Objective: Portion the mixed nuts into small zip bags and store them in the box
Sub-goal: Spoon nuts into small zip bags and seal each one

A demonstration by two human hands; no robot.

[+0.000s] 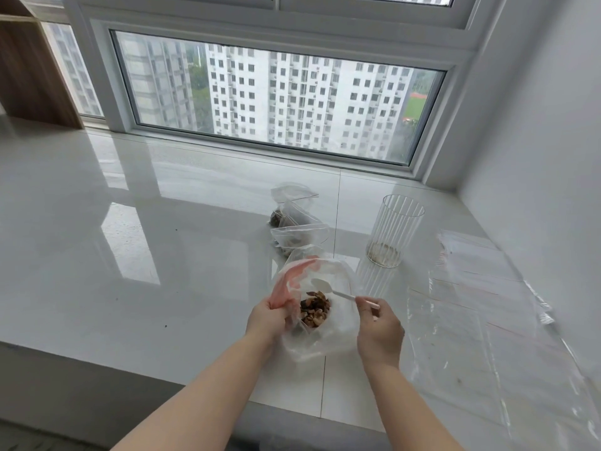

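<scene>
Soft, overcast daylight pours in through the window (279, 105) ahead, leaving the scene bright and evenly lit. The glossy white counter (130, 222) mirrors the window frame as pale glare patches. Shadows are faint. Wide-angle distortion bends straight lines toward the edges, and fine detail looks slightly soft throughout.

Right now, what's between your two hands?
In the head view, the left hand and right hand have the open bag between them, with mixed nuts inside.
</scene>
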